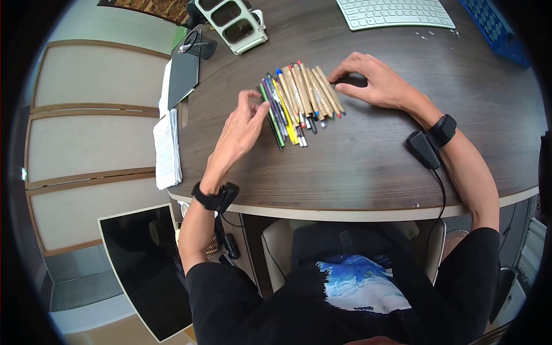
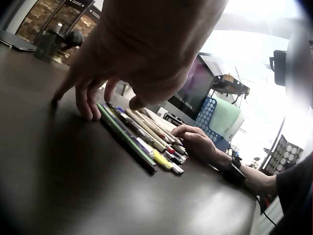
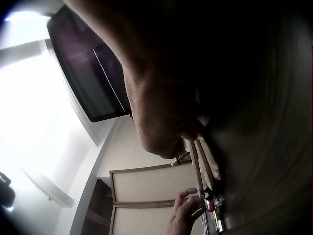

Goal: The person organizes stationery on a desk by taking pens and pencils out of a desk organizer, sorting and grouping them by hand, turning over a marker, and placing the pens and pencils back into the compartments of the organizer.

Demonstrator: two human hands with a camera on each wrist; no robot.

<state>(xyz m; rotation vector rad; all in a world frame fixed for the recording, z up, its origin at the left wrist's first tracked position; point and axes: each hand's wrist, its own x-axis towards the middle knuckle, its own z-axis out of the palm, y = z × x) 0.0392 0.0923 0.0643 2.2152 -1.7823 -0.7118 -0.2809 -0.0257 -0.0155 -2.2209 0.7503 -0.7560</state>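
Note:
Pens and pencils lie side by side on the dark desk in the head view: tan wooden ones to the right, yellow, purple and green ones to the left. At their left edge is the left hand, its fingers bent loosely; in the left wrist view its fingertips come down by the green pencil. The right hand rests at the right edge of the row, fingers relaxed and slightly bent, fingertips near the outermost tan pencil. In the right wrist view the hand partly hides the tan pencils.
A white keyboard and blue basket stand at the back right. Behind the pencils is a pale holder with dark compartments. Stacked papers and a dark folder lie at the desk's left side.

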